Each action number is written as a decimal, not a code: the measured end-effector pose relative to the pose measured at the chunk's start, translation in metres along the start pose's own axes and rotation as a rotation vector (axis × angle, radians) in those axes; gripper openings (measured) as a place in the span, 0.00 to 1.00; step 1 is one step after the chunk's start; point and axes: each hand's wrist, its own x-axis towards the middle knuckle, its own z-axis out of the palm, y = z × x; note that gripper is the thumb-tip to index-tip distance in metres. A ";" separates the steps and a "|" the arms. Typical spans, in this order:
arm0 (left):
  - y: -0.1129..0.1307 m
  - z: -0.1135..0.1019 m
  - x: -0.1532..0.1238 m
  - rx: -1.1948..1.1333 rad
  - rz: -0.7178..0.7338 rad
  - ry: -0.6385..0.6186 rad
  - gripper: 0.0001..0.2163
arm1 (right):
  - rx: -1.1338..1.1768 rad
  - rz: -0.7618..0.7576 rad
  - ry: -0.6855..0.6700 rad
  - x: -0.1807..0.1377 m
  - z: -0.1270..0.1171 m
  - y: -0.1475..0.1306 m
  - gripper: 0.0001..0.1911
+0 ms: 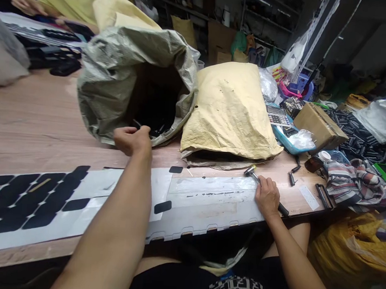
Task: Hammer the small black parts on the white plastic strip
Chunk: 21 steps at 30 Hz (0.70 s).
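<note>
At a wood-grain table [34, 117], a person's left hand [132, 140] curls at the mouth of an open woven sack [100, 78]; the right hand [268, 197] grips a hammer [252, 171].

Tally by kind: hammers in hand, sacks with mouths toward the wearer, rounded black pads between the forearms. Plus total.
Hammer, in the right hand: 1
Sacks: 2 (grey-green sack, yellow sack)
Rounded black pads: 2
Total: 5
</note>
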 end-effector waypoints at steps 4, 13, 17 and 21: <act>0.025 -0.002 -0.080 -0.257 0.076 -0.193 0.12 | 0.011 0.008 0.005 0.000 0.001 0.001 0.16; 0.019 0.021 -0.235 0.087 0.547 -1.035 0.07 | 0.280 0.074 -0.005 -0.002 -0.003 0.011 0.20; 0.012 0.026 -0.231 0.110 0.577 -1.024 0.08 | 0.574 0.063 0.032 -0.013 -0.020 0.002 0.20; 0.008 0.026 -0.229 0.107 0.553 -0.987 0.08 | 0.670 -0.006 0.026 -0.024 -0.037 -0.011 0.20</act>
